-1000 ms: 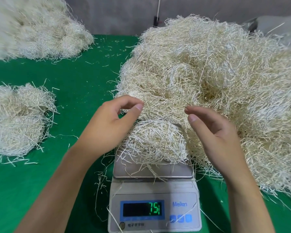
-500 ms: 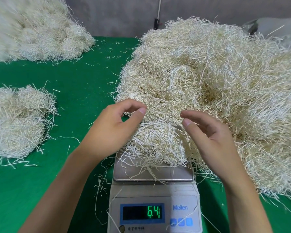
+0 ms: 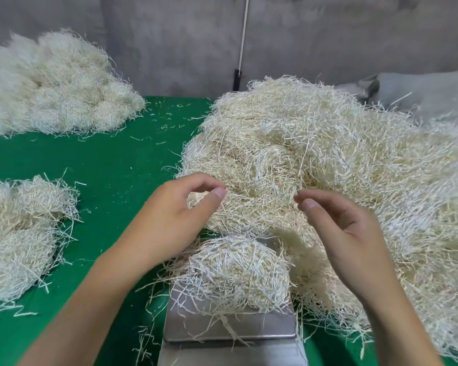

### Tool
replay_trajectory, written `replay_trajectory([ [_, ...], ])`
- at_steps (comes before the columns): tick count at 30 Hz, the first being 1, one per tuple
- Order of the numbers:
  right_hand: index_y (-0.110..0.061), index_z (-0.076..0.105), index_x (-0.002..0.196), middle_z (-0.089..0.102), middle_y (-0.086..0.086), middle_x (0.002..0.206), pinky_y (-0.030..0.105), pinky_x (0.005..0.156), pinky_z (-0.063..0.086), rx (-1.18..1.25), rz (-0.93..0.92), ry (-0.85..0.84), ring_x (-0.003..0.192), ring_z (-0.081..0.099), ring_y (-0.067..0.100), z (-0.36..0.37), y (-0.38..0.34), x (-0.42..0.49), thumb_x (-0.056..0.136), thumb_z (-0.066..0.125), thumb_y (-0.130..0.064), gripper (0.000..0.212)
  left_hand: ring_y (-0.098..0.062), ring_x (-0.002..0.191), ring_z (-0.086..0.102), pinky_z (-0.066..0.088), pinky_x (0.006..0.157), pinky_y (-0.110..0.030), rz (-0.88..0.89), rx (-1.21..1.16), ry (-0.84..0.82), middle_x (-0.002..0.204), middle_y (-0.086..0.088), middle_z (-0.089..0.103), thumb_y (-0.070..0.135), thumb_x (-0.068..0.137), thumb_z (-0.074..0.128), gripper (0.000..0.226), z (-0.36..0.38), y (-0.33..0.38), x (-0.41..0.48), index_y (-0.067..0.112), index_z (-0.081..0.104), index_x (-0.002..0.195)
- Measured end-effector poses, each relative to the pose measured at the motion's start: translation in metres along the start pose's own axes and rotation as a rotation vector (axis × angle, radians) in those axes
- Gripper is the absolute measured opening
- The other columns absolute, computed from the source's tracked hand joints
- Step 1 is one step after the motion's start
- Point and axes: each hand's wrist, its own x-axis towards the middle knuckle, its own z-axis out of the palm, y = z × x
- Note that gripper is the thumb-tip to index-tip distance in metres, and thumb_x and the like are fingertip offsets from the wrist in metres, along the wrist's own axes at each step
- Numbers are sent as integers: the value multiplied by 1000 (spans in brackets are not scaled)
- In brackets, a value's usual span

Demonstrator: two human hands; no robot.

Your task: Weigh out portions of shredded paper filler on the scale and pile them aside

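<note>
Green cloth covers the table (image 3: 111, 165), which ends at a bare grey wall (image 3: 169, 48). At the near edge stands the scale (image 3: 222, 328), and on its steel pan lies a rounded portion of shredded paper (image 3: 238, 270), with loose strands trailing over the pan's front and left edges. Both hands hover above and beyond this portion without touching it.

The left hand (image 3: 169, 223) is up and to the left of the portion, at the near fringe of the big heap (image 3: 328, 154). Its fingers curl over toward the thumb, and paper shows in the gap between them. Whether it pinches a tuft or merely frames the heap behind cannot be told.

The right hand (image 3: 349, 233) hangs to the right of the portion, over the heap's near slope. Its fingers are loosely curved, the thumb tip is close to the forefinger, and nothing is visibly held.

Two weighed piles sit well apart at the left, a near pile (image 3: 19, 233) and a far pile (image 3: 53, 88).
</note>
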Motion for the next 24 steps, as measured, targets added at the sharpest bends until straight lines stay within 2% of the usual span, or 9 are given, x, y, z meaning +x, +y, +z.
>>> replay_trajectory([
  [6, -38, 62, 116, 68, -22, 103, 21, 65, 52, -312, -19, -127, 71, 69, -3, 4, -6, 73, 93, 59, -40, 23, 9, 88, 63, 51, 78, -26, -45, 109, -192, 97, 27, 66, 52, 90, 56, 13, 7, 5, 57, 44, 66, 94],
  [8, -33, 58, 127, 64, -18, 119, 20, 74, 52, -476, -56, -170, 83, 68, -2, 17, 3, 99, 95, 60, -36, 32, 8, 85, 62, 51, 79, -25, -77, 203, -260, 94, 24, 66, 50, 90, 58, 10, 14, 0, 76, 43, 65, 91],
  [11, -26, 49, 138, 53, -1, 142, 29, 83, 54, -884, -143, -227, 103, 66, 14, 39, 19, 126, 97, 58, -20, 43, 0, 88, 63, 55, 84, -33, -108, 307, -300, 96, 18, 66, 44, 91, 61, 8, 23, -10, 98, 38, 63, 93],
  [12, -22, 52, 134, 55, 4, 139, 31, 77, 56, -997, -161, -226, 97, 67, 17, 46, 23, 131, 95, 56, -12, 41, -5, 89, 65, 56, 85, -37, -124, 316, -304, 97, 15, 67, 43, 90, 61, 9, 25, -13, 102, 36, 62, 96],
  [14, -17, 61, 106, 66, 3, 109, 26, 59, 50, -1093, -131, -199, 74, 62, 13, 51, 27, 138, 89, 53, 0, 25, -11, 92, 67, 56, 86, -41, -157, 311, -307, 101, 8, 67, 41, 89, 63, 22, 31, -16, 108, 33, 59, 109],
  [17, -16, 61, 78, 52, -7, 67, 21, 50, 38, -1153, -108, -149, 55, 51, 9, 48, 23, 142, 87, 54, 2, 21, -14, 117, 57, 49, 99, -37, -145, 317, -286, 138, 6, 52, 52, 81, 70, 73, 43, -17, 110, 32, 37, 143],
  [20, -18, 65, 77, 55, -7, 63, 25, 50, 47, -1044, -237, -118, 56, 55, 12, 45, 12, 136, 88, 63, -9, 15, -13, 141, 31, 32, 114, -41, -53, 273, -237, 159, 10, 24, 56, 77, 72, 95, 54, -10, 113, 44, 13, 150],
  [22, -19, 70, 82, 64, -5, 71, 31, 58, 56, -916, -297, -130, 63, 62, 14, 42, 4, 131, 87, 70, -20, 5, -3, 124, 50, 46, 100, -33, -6, 189, -185, 147, 19, 42, 43, 84, 69, 74, 58, -6, 119, 47, 27, 145],
  [24, -19, 73, 89, 68, -5, 77, 30, 60, 57, -774, -334, -93, 67, 64, 12, 37, 2, 133, 86, 74, -21, 4, 4, 70, 59, 48, 61, -23, 44, 132, -138, 98, 26, 66, 30, 91, 65, 33, 58, -3, 127, 51, 53, 113],
])
